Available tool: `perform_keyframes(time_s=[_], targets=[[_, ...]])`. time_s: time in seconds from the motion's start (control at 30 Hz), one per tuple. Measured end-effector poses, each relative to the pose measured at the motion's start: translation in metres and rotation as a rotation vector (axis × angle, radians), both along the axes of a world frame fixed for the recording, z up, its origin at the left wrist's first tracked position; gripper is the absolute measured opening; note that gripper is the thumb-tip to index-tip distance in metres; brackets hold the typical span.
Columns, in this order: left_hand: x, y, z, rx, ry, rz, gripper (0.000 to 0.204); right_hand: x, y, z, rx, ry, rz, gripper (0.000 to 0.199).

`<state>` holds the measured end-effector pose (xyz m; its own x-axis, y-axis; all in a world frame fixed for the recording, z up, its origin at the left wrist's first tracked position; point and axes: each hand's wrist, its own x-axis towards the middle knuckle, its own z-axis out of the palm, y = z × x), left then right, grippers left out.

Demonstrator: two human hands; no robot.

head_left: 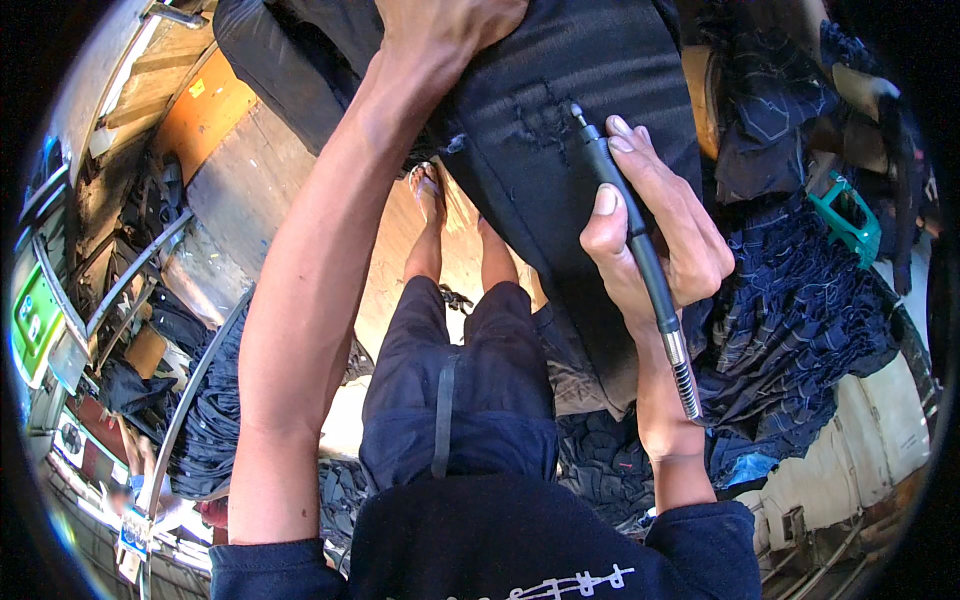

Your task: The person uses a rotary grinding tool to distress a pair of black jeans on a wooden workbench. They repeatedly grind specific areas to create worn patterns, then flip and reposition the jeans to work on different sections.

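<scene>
Head view, hands [682, 228] outstretched, right gripping handpiece [649, 262]

heaped dark garments [800, 300], teal plastic object [864, 238], orange panel [215, 100], wooden floor [392, 255]

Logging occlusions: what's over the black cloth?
The right hand with a pen-shaped tool, tip by a frayed patch, and the left hand at the picture's top. Black cloth behind hands and tool is covered, so can't be seen.
</scene>
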<state>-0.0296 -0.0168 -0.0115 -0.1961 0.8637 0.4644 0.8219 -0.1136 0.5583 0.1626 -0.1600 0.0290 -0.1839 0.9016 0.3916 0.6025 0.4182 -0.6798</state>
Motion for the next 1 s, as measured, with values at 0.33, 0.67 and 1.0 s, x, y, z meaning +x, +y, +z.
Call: perform_keyframes(time_s=[0.33, 0.67, 1.0], targets=[[0.003, -0.003, 0.003, -0.006, -0.016, 0.006, 0.081, 0.009, -0.015, -0.001, -0.015, 0.01, -0.004, 0.032], [0.002, -0.001, 0.002, -0.037, -0.03, 0.002, 0.084, 0.016, -0.027, 0.004, -0.064, 0.046, 0.037, 0.028], [0.001, 0.0, 0.0, -0.032, -0.028, 0.01, 0.083, 0.016, -0.027, 0.0, -0.039, -0.013, -0.003, 0.029]])
